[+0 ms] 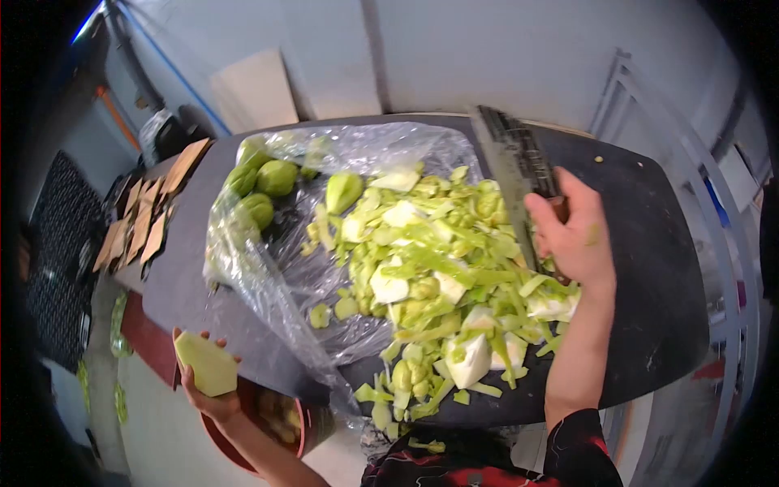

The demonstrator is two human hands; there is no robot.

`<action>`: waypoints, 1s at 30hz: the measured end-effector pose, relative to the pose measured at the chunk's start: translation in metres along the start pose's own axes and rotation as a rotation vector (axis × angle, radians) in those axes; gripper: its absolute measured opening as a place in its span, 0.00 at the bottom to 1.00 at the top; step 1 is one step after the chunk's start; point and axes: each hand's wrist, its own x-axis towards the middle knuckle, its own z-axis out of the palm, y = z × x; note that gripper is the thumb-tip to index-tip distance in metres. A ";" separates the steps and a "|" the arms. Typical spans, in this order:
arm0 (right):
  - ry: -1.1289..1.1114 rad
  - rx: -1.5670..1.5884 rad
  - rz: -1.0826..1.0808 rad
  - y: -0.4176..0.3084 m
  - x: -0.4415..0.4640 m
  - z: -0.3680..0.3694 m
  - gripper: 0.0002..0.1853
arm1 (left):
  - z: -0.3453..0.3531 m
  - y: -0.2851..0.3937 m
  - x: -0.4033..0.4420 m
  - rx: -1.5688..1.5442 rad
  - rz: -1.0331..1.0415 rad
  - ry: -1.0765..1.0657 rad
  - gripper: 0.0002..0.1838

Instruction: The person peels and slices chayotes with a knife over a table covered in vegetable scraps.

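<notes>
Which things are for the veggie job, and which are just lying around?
Likely job things:
knife in the right hand
pale piece in the left hand
whole green vegetables
cut pieces
clear plastic
red bucket

Probably just lying about:
flat brown pieces
pale panel

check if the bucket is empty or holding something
Holding something: yellowish pieces show inside the bucket. Cannot tell how full it is; the left arm covers part of it.

Fairly bright indoor lt.; bluish-white glow (88,22) top L. Glare on plastic sheet (410,144), pale cut veg (389,289) approx. washed out. Fisheye distort., black corners, edges soft.
</notes>
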 end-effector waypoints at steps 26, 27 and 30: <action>-0.004 0.088 -0.025 -0.013 -0.010 -0.010 0.05 | -0.193 -0.083 -0.058 0.900 0.229 0.795 0.19; -0.007 0.079 -0.021 -0.012 -0.009 -0.010 0.05 | -0.158 -0.062 -0.038 0.951 0.417 0.723 0.18; 0.011 0.093 -0.027 -0.015 -0.008 -0.009 0.05 | -0.049 -0.026 0.011 0.787 0.546 0.422 0.16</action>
